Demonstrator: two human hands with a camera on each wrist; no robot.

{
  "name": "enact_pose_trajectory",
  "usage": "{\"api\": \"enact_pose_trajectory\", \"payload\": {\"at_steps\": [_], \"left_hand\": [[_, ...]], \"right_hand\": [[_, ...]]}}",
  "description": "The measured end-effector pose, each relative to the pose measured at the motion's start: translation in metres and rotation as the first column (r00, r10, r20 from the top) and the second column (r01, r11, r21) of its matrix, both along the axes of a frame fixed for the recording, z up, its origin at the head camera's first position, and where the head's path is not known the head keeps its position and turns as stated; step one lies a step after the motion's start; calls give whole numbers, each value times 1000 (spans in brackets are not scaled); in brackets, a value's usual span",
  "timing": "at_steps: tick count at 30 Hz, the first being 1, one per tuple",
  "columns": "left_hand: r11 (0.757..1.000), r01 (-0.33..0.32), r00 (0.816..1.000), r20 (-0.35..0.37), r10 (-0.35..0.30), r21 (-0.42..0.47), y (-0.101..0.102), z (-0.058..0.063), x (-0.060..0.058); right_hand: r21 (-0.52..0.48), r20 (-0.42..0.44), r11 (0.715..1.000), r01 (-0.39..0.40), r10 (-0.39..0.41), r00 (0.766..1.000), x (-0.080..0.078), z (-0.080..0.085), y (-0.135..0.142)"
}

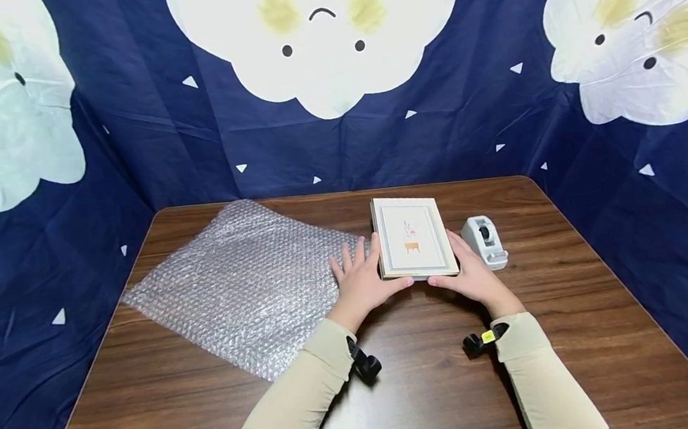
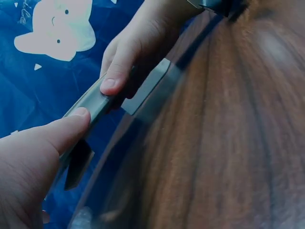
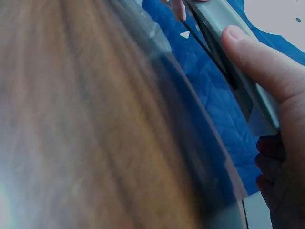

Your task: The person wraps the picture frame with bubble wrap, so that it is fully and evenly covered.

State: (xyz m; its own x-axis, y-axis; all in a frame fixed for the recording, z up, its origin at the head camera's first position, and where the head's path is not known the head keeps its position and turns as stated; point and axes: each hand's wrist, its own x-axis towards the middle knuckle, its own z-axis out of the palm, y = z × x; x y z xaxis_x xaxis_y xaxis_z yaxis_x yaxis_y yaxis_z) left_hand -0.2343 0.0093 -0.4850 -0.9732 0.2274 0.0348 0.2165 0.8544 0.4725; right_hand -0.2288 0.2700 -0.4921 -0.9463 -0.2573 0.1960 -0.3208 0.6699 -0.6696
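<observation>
A picture frame [image 1: 413,233] with a pale border and a small plant print lies face up between my two hands, over the back middle of the table. My left hand [image 1: 364,279] holds its left side, thumb along the near edge and the other fingers spread. On the opposite side, my right hand [image 1: 468,274] grips the near right corner, its thumb also on the near edge. In the left wrist view a dark flap [image 2: 80,164] sticks out beneath the frame. Both wrist views show the frame raised off the table, tilted in the picture.
A sheet of bubble wrap [image 1: 243,282] lies flat on the left of the wooden table [image 1: 586,328], reaching my left fingers. Just right of my right hand stands a white tape dispenser [image 1: 485,242]. Blue cloth [image 1: 343,151] with clouds hangs round the table's back and sides.
</observation>
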Motion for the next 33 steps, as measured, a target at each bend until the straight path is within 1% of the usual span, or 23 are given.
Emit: {"api": "enact_pose_trajectory", "payload": {"at_steps": [9,14,20,24,26,33], "left_hand": [[999,-44,999,-19,44,14,-21,12,-4],[997,-77,997,-9,77,28,-41,17,-6],[993,-111,994,3,111,40,-69,21,-6],[991,-124,992,-5,125,53,-86,22,-5],[990,-130,992,3,130,55,-95,23,-4],[986,-158,987,28,157,42,-125,25,5]], "right_hand": [[25,-18,1000,-12,13,1000,-11,12,-20],[23,-16,999,-37,37,999,-19,19,-42],[19,-19,997,-68,68,997,-27,25,-71],[13,-35,996,-93,94,995,-32,25,-88],[9,-35,994,-106,106,994,-33,24,-96],[9,-42,989,-148,148,988,-37,18,-124]]}}
